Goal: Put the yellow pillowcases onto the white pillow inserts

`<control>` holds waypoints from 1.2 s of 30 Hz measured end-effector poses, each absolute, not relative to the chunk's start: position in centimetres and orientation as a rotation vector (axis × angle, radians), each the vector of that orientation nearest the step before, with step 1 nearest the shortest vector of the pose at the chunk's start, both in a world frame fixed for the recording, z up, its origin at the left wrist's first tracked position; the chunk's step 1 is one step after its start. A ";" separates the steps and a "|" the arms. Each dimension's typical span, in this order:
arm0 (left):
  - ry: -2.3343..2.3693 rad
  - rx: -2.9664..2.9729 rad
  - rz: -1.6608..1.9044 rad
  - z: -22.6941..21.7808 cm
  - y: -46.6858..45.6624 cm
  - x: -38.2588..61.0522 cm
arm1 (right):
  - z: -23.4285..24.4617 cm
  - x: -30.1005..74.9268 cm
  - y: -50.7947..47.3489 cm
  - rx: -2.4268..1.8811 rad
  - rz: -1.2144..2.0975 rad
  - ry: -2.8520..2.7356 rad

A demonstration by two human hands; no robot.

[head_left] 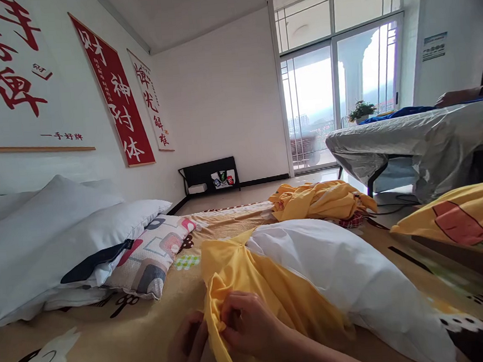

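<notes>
A white pillow lies on the bed, its left end partly inside a yellow pillowcase. My right hand is closed on the gathered yellow cloth near the pillowcase's left edge. Just left of it, my left hand has its fingers bent and pinches the same edge from the other side. Part of the left hand is in shadow, and its fingertips are hidden behind the cloth. The pillow's right side is bare.
White pillows and a patterned pillow are piled at the left. Bunched yellow cloth lies beyond the white pillow. A yellow pillow with a carrot print is at the right. A plastic-covered table stands behind.
</notes>
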State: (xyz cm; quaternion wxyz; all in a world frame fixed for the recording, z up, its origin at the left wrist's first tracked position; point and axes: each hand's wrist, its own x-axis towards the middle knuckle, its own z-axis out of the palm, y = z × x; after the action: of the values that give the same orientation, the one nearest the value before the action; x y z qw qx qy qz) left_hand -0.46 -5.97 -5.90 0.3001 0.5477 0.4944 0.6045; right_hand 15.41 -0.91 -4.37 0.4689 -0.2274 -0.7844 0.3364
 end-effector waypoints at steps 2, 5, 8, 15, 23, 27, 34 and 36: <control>1.253 1.498 1.575 -6.2 -5.4 -0.8 | -4.5 15.3 -0.9 -0.505 0.803 -1.948; 1.227 1.496 1.625 -6.4 -5.1 -0.8 | -4.3 15.3 -1.2 -0.413 0.745 -2.006; 1.264 1.448 1.722 -6.3 -5.9 -0.4 | -4.0 15.4 -1.4 -0.374 0.666 -2.038; 1.438 1.532 1.494 -6.0 -7.3 -2.2 | -3.9 15.3 -1.6 -0.309 0.282 -2.225; 1.232 1.210 1.345 -5.3 -6.2 -4.4 | -4.5 16.6 -3.0 -0.275 -0.021 -2.384; 1.258 0.919 1.379 -5.2 -6.2 -6.9 | -6.6 19.3 -3.3 -0.393 -0.308 -2.224; 1.484 1.233 1.631 -6.4 -5.2 -9.5 | -9.5 28.7 0.3 -1.210 -0.337 -1.839; 1.428 1.203 1.584 -5.4 -4.1 -9.6 | -9.6 30.1 0.2 -1.347 -0.050 -1.918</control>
State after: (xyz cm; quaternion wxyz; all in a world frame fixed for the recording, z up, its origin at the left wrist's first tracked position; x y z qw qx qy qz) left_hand -9.64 -4.09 -5.40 0.3393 0.4622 0.5485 0.6085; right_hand 30.06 0.17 -9.62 0.3881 -0.5294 -0.7541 -0.0196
